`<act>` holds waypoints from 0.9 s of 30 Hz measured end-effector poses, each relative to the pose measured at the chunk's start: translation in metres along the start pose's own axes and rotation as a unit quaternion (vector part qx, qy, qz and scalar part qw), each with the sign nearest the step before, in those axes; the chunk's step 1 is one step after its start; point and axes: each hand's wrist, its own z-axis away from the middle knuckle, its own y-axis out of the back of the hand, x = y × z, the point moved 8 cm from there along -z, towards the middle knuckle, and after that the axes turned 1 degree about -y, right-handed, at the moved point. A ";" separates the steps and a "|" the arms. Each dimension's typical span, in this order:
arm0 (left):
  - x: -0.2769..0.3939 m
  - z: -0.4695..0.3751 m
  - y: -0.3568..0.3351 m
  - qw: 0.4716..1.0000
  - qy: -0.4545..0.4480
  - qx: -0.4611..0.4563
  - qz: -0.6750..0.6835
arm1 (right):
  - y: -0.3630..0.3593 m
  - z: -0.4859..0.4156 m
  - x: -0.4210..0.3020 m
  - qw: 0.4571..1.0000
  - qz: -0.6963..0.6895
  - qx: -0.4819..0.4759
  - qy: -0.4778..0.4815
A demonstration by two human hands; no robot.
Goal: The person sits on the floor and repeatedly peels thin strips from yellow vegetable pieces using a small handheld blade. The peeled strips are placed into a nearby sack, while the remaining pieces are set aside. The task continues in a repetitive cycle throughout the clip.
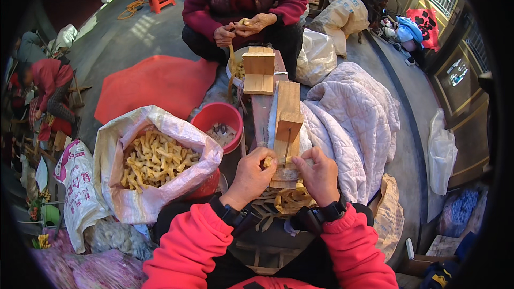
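My left hand [253, 176] pinches a small yellowish piece [268, 162] between thumb and fingers, at the left edge of a wooden jig [286, 176]. The jig has a raised wood block [290, 118] and a thin metal rod or blade [287, 148] running towards me. My right hand [320, 174] is at the jig's right side, its thumb tip beside the metal; whether its curled fingers hold anything is hidden. Yellowish-brown strips [295, 200] hang below the jig's near end. To the left, a woven sack [160, 204] holds many knobbly yellowish pieces [160, 156].
Across from me, a co-worker [245, 12] handles a similar piece behind a second wooden jig [259, 70]. A red bucket [237, 122] stands beside the bench [261, 116]. A quilted cover [353, 116] lies at right, and a red mat [152, 84] covers floor at left.
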 end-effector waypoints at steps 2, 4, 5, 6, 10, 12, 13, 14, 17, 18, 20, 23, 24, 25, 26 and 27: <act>-0.007 0.001 0.000 1.000 0.009 0.002 -0.022 | -0.003 0.000 0.009 0.999 0.012 0.004 -0.029; 0.002 0.006 0.011 0.996 -0.031 0.051 -0.069 | 0.005 0.005 0.002 0.997 -0.063 0.043 0.017; 0.005 0.009 0.015 0.993 -0.024 0.061 -0.100 | 0.009 0.009 -0.003 0.993 -0.097 0.061 0.031; 0.009 0.013 0.019 0.989 -0.016 0.066 -0.134 | 0.013 0.014 -0.008 0.989 -0.127 0.067 0.044; 0.045 0.030 0.010 0.992 -0.109 0.068 0.009 | 0.016 0.040 -0.064 0.960 -0.065 0.002 0.271; 0.014 0.048 -0.013 0.974 0.162 -0.066 0.148 | 0.010 0.052 -0.083 0.933 -0.086 -0.067 0.342; 0.008 0.055 -0.018 0.959 0.222 -0.081 0.158 | 0.005 0.054 -0.086 0.925 -0.095 -0.119 0.348; 0.012 0.060 -0.029 0.942 0.228 -0.146 0.199 | 0.007 0.053 -0.085 0.915 -0.172 -0.155 0.330; 0.023 0.091 -0.054 0.861 0.277 -0.390 0.173 | 0.021 0.040 -0.071 0.907 -0.283 -0.156 0.269; 0.038 0.101 -0.060 0.820 0.243 -0.471 0.215 | 0.024 0.034 -0.063 0.914 -0.294 -0.146 0.239; 0.066 0.102 -0.058 0.786 0.162 -0.506 0.315 | 0.032 0.028 -0.046 0.951 -0.240 -0.078 0.180; 0.054 0.069 -0.029 0.892 0.135 -0.344 0.260 | 0.017 0.033 -0.027 0.972 -0.193 -0.111 0.070; 0.060 0.057 -0.022 0.940 0.041 -0.281 0.189 | 0.006 0.039 -0.029 0.953 -0.255 -0.156 0.054; 0.070 0.050 -0.011 0.969 -0.090 -0.225 0.054 | -0.007 0.046 -0.031 0.928 -0.308 -0.209 0.032; 0.081 0.049 -0.006 0.956 -0.217 -0.182 -0.079 | -0.024 0.052 -0.026 0.881 -0.376 -0.283 -0.043; 0.091 0.054 -0.004 0.910 -0.334 -0.124 -0.211 | -0.037 0.060 -0.022 0.836 -0.425 -0.328 -0.118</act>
